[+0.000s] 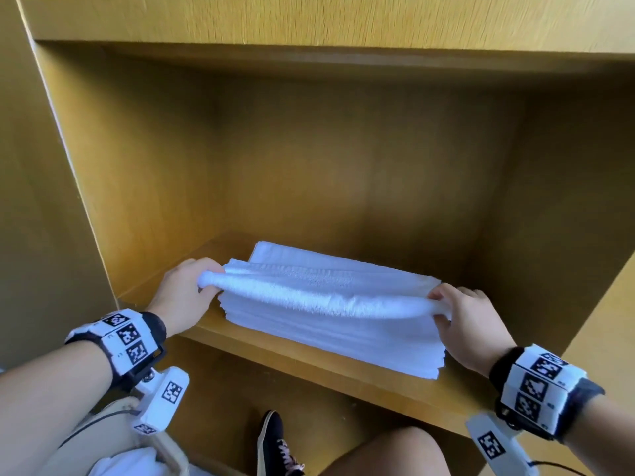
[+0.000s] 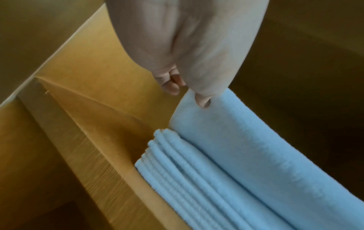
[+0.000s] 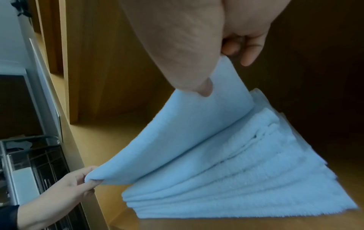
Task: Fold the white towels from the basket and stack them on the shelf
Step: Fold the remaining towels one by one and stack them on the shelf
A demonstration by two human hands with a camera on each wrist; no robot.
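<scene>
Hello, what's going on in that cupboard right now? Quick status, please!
Left hand and right hand each pinch an end of the top folded towel. It hangs just above the stack on the shelf. Nothing in the way.

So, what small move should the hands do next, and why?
Probably lower the folded towel flat onto the stack and let go: the left hand and right hand each pinch one end, its front edge held above the pile.

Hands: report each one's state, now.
Left hand: pinching the left end of the top folded towel.
Right hand: pinching the same towel's right end.
</scene>
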